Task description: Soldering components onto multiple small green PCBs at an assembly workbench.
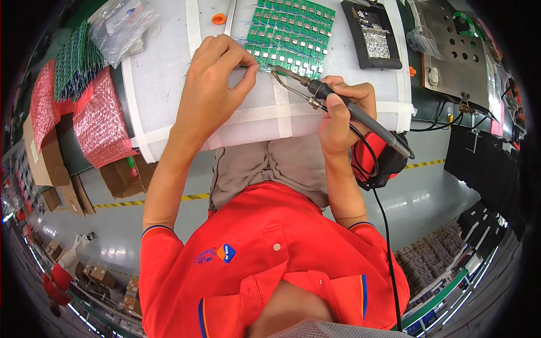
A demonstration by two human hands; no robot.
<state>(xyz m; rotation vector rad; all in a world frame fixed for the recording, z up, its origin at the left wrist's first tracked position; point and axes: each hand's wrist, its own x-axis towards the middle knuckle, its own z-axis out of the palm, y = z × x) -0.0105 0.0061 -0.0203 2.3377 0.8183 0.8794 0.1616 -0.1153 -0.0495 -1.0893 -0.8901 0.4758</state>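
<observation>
At the near edge of the green rectangular circuit-board panel with rows of silver components (290, 36), fine work is being done, judged to be soldering. The panel is lying flat, thin blue wires (270, 12) straggling over it.

By the panel's near left corner, the bare left hand (213, 76) is being held with thumb and index tips drawn together in a pinch; whether a wire is being gripped is too small to tell. Right of and nearer than the panel, the slim black-handled soldering iron with a bent metal side tube (360, 117) is being clasped by the right hand (345, 115), fingers wrapped round its handle. Its tip is being pointed at the panel's near edge; contact cannot be told.

Good handling is probably calling for a steady right wrist, a brief touch, and pinching fingers and loose wires held clear of the tip.

Under the panel, a pale tape-edged work mat (155, 84) is being used. Right of the panel, a black tray of small silver pieces (359, 39) is resting. Farther left, pink bubble wrap (104, 121) and a clear plastic bag (119, 28) are being stored. Well nearer than the panel, a glossy grey floor (186, 225) is being crossed by yellow-and-black tape (196, 197).
</observation>
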